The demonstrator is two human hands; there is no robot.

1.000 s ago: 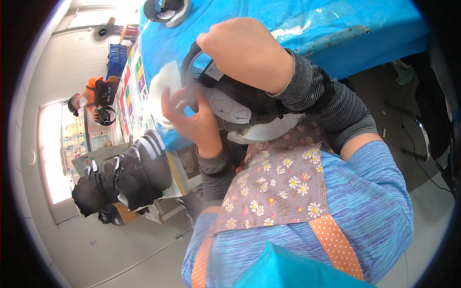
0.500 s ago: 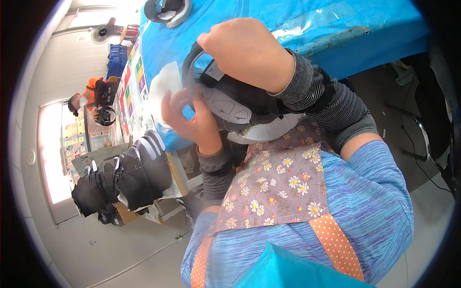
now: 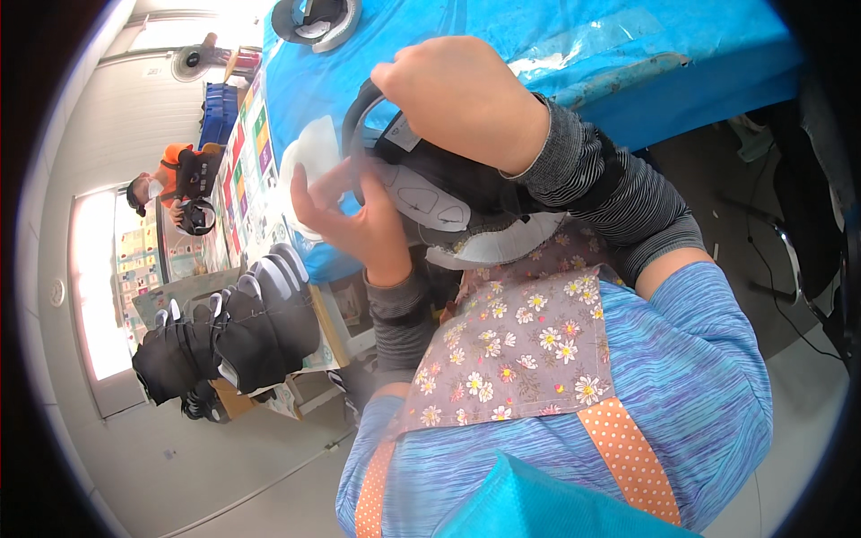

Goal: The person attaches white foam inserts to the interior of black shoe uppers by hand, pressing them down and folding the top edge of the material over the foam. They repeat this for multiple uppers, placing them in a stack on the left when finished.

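A black cap (image 3: 456,177), turned so its inside shows, lies across my lap and the table edge. It has a grey curved band and a pale panel with stitched outlines. My right hand (image 3: 462,103) grips the top of the band in a closed fist. Lower down, my left hand (image 3: 363,229) pinches the same band between thumb and a finger, with another finger stretched away from it. A translucent white rounded piece (image 3: 309,148) stands just behind my left fingers. Along the cap's near side runs a whitish curved edge (image 3: 502,244).
A blue plastic cover (image 3: 574,45) spreads over the table, with another cap (image 3: 316,22) at its far left. Stacked black caps (image 3: 256,327) stand to my left. Farther off, a person in orange (image 3: 178,161) holds a dark cap (image 3: 197,217). A chair (image 3: 789,251) is at right.
My left hand shifts slightly, one finger spreading farther from the band. My right hand and the cap stay nearly where they were.
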